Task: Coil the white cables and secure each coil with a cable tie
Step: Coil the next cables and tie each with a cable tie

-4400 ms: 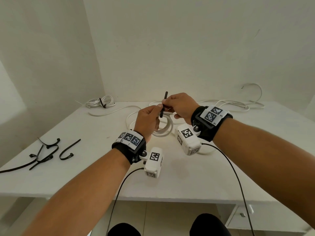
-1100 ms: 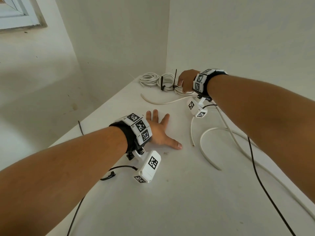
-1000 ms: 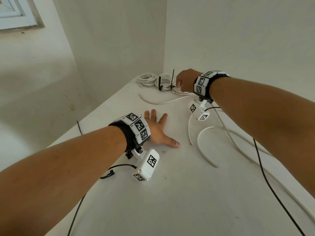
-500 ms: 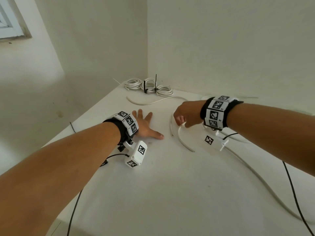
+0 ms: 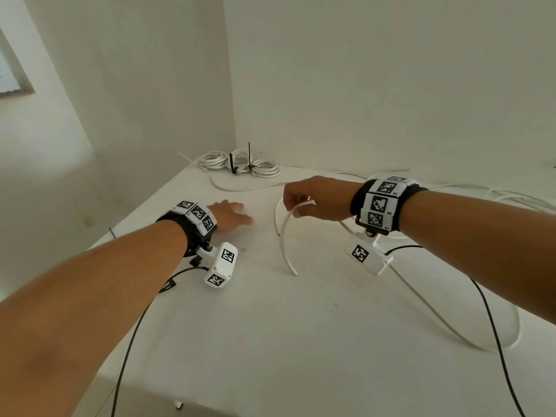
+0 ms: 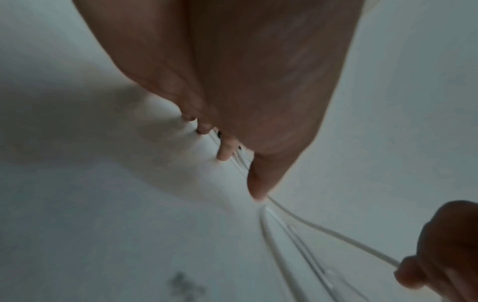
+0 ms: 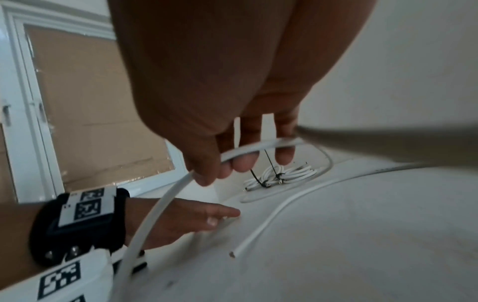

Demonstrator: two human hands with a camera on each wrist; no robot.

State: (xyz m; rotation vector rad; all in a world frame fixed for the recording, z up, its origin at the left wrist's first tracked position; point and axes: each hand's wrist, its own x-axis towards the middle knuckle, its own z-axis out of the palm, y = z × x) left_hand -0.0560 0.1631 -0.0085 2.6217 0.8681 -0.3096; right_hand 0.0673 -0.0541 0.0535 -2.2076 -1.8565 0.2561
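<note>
1. The right hand (image 5: 319, 197) pinched a loose white cable (image 5: 284, 239) between thumb and fingers, lifting it above the table (image 5: 301, 341).
2. The left hand (image 5: 230, 216) lay flat on the table, fingers straight, left of that cable.
3. Two tied coils (image 5: 240, 164) sat in the far corner, black cable ties (image 5: 231, 164) around them.

White table (image 5: 270, 341), bare white walls (image 5: 376, 79), window (image 7: 85, 102) at left.

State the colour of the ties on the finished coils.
Black cable ties, clearest in the right wrist view.
</note>
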